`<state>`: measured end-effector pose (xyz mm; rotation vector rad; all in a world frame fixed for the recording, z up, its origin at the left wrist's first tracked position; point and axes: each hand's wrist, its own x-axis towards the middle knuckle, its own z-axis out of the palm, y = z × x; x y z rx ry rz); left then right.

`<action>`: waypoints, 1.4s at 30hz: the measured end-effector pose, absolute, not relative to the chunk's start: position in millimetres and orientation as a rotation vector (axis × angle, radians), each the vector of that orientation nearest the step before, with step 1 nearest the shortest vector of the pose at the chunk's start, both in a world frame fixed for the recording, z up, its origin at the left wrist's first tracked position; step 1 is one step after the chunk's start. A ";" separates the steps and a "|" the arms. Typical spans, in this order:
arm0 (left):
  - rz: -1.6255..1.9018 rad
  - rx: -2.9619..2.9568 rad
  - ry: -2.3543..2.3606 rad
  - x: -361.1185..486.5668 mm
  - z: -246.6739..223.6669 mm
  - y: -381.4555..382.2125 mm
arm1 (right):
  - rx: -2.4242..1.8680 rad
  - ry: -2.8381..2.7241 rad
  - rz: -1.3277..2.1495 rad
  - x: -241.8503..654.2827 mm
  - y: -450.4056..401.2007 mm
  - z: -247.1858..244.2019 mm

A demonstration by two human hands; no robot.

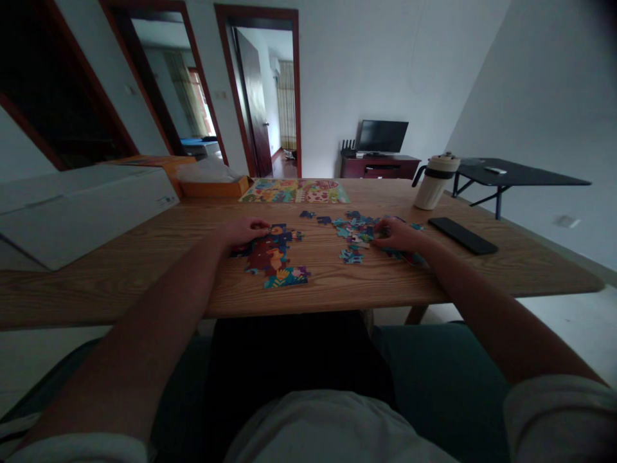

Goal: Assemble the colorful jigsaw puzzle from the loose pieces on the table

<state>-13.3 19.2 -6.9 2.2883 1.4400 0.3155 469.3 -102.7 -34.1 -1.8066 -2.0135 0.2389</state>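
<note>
On the wooden table, a partly joined jigsaw puzzle (270, 254) with brown, orange and blue pictures lies left of the middle. My left hand (245, 231) rests at its upper left edge, thumb and forefinger brought close together; whatever may be between them is too small to make out. To the right is a heap of loose puzzle pieces (354, 228), mostly teal and dark blue. My right hand (398, 235) reaches into its right side, thumb and forefinger apart, with pieces beneath and around the fingers. Several single pieces (324, 220) lie between the two groups.
Behind the pieces lies a colourful picture sheet (296, 191). An orange box (214, 188) with clear plastic and a large white box (91, 212) stand left. At right are a black phone-like slab (461, 235) and a cream tumbler (436, 183) with a dark handle.
</note>
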 end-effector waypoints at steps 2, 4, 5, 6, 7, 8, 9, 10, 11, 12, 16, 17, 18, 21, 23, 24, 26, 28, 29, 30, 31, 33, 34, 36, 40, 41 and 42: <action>0.316 2.289 1.454 -13.4 -6.9 19.6 | -1.759 -1.934 0.278 470.1 -101.5 -35.8; 0.331 2.286 1.446 -13.0 -6.2 18.7 | -1.702 -1.852 0.312 471.8 -99.7 -36.5; 0.335 2.284 1.437 -12.7 -5.7 18.0 | -1.682 -1.809 0.324 472.8 -98.9 -36.4; 0.332 2.282 1.429 -12.3 -5.3 17.4 | -1.670 -1.768 0.338 474.0 -98.4 -36.1; 0.330 2.282 1.426 -11.9 -4.9 16.8 | -1.661 -1.730 0.359 475.2 -98.1 -35.7; 0.327 2.283 1.430 -11.7 -4.6 16.4 | -1.652 -1.695 0.390 476.4 -98.3 -35.3; 0.323 2.285 1.437 -11.5 -4.4 16.3 | -1.639 -1.662 0.432 477.5 -98.8 -34.8; 0.320 2.288 1.442 -11.4 -4.3 16.4 | -1.623 -1.628 0.483 478.5 -99.8 -34.2; 0.319 2.290 1.446 -11.3 -4.3 16.5 | -1.610 -1.589 0.537 479.2 -101.0 -33.4; 0.317 2.292 1.445 -11.3 -4.2 16.6 | -1.596 -1.547 0.588 479.5 -102.5 -32.2; 0.317 2.295 1.428 -10.6 -3.3 15.1 | -1.535 -1.449 0.695 471.9 -109.9 -20.0; 0.322 2.293 1.427 -10.1 -3.0 14.2 | -1.515 -1.463 0.701 466.3 -111.9 -14.6; 0.328 2.289 1.427 -9.6 -2.7 13.3 | -1.492 -1.498 0.705 458.6 -113.8 -8.5; 0.318 2.287 1.412 -8.1 -3.0 11.5 | -1.374 -1.688 0.726 421.1 -118.7 11.6; 0.303 2.290 1.378 -7.4 -4.0 11.3 | -1.252 -1.830 0.784 386.3 -120.5 22.4; 0.299 2.287 1.360 -7.2 -4.6 11.2 | -1.204 -1.912 0.821 367.8 -120.8 25.9; 0.304 2.285 1.354 -6.6 -5.2 10.6 | -1.111 -2.050 0.878 332.4 -120.2 27.9; 0.297 2.300 1.382 -5.7 -4.8 9.0 | -1.034 -2.165 0.963 304.0 -118.7 23.3; 0.287 2.312 1.402 -5.0 -4.2 7.9 | -1.008 -2.202 1.005 293.7 -117.8 19.1; 0.270 2.322 1.418 -4.2 -3.5 6.6 | -0.989 -2.221 1.040 286.2 -117.0 14.1; 0.256 2.329 1.426 -3.3 -2.8 5.5 | -0.979 -2.224 1.061 281.5 -116.2 8.9; 0.256 2.342 1.421 -1.3 -1.8 3.9 | -0.978 -2.186 1.053 279.7 -114.9 -0.5; 0.264 2.345 1.414 -0.4 -1.5 3.5 | -0.988 -2.162 1.035 281.8 -114.2 -3.8; 0.279 2.342 1.394 1.0 -1.8 3.6 | -1.017 -2.123 1.001 289.0 -112.8 -6.9; 0.276 2.312 1.369 1.8 -3.5 5.6 | -1.054 -2.088 0.993 299.6 -109.7 -6.5; 0.273 2.315 1.363 1.7 -4.0 6.2 | -1.054 -2.078 0.994 299.8 -109.0 -6.8; 0.271 2.322 1.363 1.4 -4.4 6.9 | -1.051 -2.070 0.995 299.1 -108.4 -7.5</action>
